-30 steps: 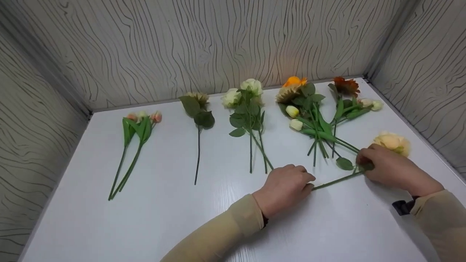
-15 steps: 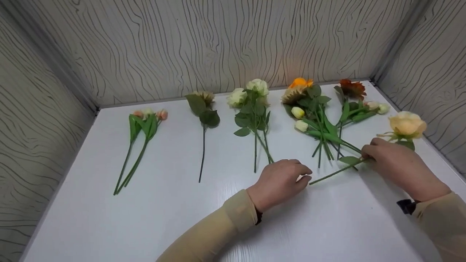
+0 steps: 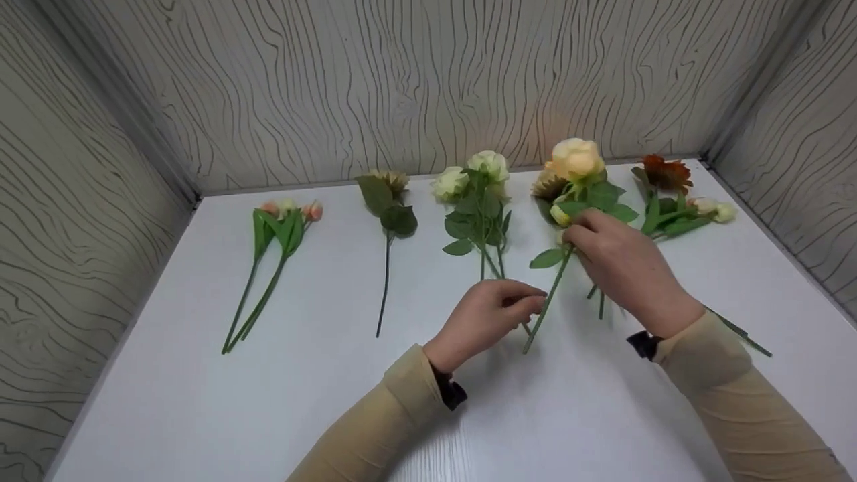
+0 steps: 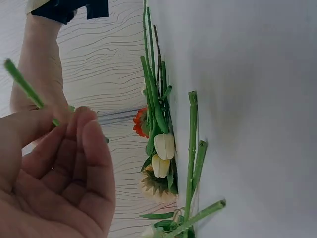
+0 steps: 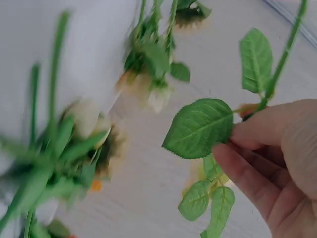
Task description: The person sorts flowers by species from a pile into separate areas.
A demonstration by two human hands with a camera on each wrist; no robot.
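A peach rose [image 3: 577, 159] with green leaves slants over the flowers at the right rear. My right hand [image 3: 622, 268] pinches its stem between thumb and fingers, just above a side leaf [image 5: 256, 60]. Lower down, my left hand [image 3: 485, 318] has thumb and fingertips at the same stem [image 3: 552, 294]; in the left wrist view that hand [image 4: 64, 168] closes round it near the cut end. Behind the rose lie a beige sunflower [image 3: 549, 187] and a yellowish tulip [image 3: 561, 214], partly hidden by the right hand.
On the white table [image 3: 301, 402] lie pink and white tulips [image 3: 286, 227] at left, a lone sunflower stem [image 3: 385, 281], white roses [image 3: 487, 167] in the middle, and a rust-red flower [image 3: 666, 175] with pale tulips [image 3: 713, 209] at right. A wood-patterned wall [image 3: 402, 87] stands behind.
The right hand has carried the rose leftward and back, turning it from lying slanted to bloom-up over the sunflower bunch. The left hand has shifted slightly and met the stem's lower part again.
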